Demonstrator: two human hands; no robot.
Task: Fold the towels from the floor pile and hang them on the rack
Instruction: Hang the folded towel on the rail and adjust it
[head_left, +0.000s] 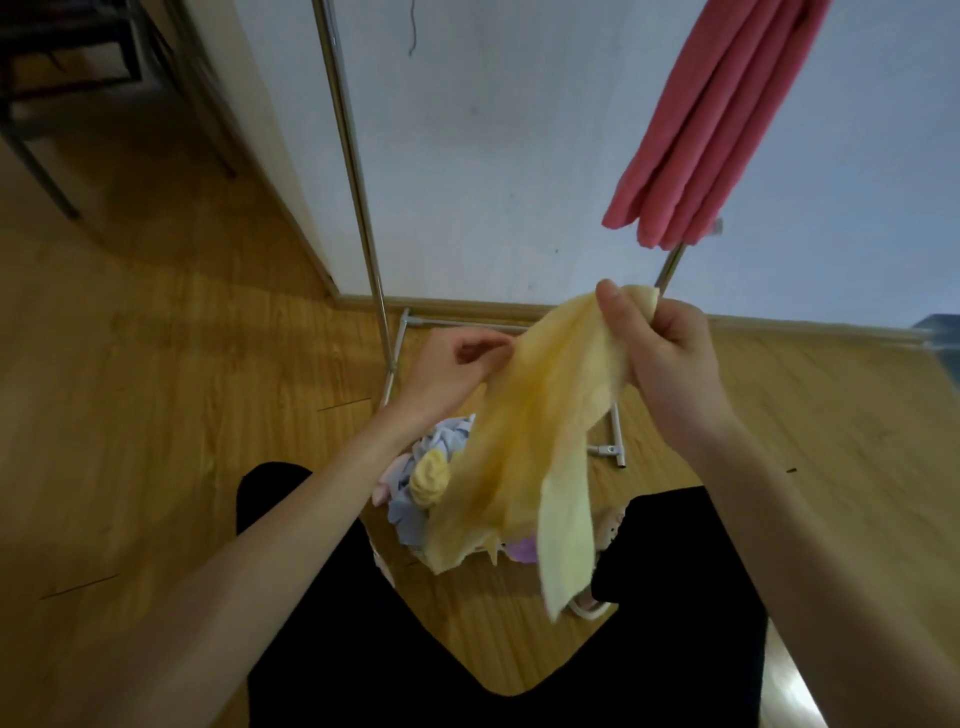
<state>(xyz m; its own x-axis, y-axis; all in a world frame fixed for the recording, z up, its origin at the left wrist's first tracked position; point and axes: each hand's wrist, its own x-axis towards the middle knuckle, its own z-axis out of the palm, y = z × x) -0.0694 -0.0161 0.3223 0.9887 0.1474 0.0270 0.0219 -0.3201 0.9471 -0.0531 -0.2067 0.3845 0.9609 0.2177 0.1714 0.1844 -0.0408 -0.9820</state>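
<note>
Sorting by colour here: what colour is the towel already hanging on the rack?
Pink towel, seen in the head view.

Home room w/ wood floor (156, 364), drying rack (353, 171), towel pile (426, 483).

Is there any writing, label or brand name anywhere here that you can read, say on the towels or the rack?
None can be read.
A small pale tag at the lower end of the pink towel, by the rack: too small and blurred.
The yellow towel shows no writing.

left hand (457, 364): fingers curled, pinching | right hand (660, 343): raised, gripping
</note>
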